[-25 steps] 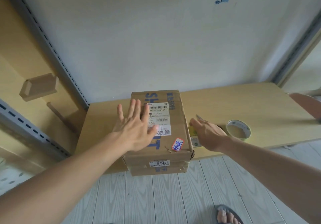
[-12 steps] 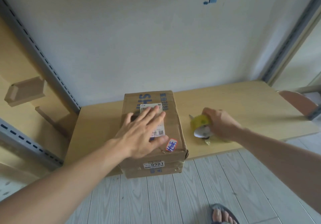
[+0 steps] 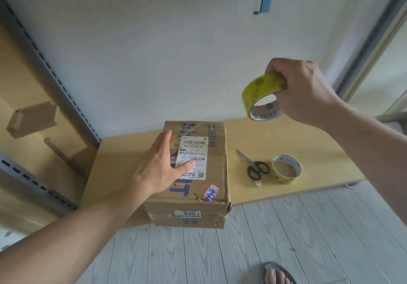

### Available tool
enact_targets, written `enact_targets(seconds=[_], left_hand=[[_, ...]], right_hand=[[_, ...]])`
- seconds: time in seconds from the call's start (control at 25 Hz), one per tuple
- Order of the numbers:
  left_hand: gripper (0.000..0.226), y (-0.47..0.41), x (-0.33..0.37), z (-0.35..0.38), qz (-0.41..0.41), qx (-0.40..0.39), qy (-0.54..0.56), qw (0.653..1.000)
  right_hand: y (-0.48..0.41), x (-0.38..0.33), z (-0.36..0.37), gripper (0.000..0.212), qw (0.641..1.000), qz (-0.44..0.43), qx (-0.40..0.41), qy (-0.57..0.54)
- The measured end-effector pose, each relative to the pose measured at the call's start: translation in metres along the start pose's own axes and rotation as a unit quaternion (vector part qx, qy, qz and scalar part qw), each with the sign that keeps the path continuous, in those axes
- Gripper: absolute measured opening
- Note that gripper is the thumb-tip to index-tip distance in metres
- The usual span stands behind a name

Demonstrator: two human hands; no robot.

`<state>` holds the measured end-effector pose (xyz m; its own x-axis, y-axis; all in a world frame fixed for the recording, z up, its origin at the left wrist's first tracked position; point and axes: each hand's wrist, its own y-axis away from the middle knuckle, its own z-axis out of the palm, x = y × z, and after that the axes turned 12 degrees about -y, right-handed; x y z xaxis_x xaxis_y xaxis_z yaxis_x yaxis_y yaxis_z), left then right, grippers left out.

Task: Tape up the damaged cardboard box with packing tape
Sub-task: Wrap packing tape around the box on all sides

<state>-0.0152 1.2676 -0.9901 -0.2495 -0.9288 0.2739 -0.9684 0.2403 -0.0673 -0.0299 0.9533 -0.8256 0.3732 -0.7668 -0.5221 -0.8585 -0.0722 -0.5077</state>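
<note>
My left hand [image 3: 160,169] lies flat and open on the battered brown cardboard box [image 3: 217,173], my right hand [image 3: 301,92] grips the yellow packing-tape roll [image 3: 262,94] so high the tape could twist and self-stick.

Left grip [image 3: 158,171] flat on top of the box [image 3: 218,162], which sits on the worktop [image 3: 308,142] and overhangs its near edge. Right grip [image 3: 301,92] high above and right of the box, tape roll [image 3: 264,83] in it. Scissors [image 3: 251,164] lie on the worktop below that grip, second roll [image 3: 283,179] just right of them.
</note>
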Motion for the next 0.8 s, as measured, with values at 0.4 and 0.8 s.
enact_targets(seconds=[0.4,0.8], left_hand=[[0.143,-0.001,0.001,0.0,0.041,-0.062,-0.131,0.989],[0.128,0.002,0.031,-0.024,0.009,-0.149,-0.207,0.967]], right_hand=[[0.103,0.109,0.038,0.025,0.97,0.102,-0.213,0.058],[0.146,0.119,0.105,0.015,0.939,0.172,-0.299,-0.007]])
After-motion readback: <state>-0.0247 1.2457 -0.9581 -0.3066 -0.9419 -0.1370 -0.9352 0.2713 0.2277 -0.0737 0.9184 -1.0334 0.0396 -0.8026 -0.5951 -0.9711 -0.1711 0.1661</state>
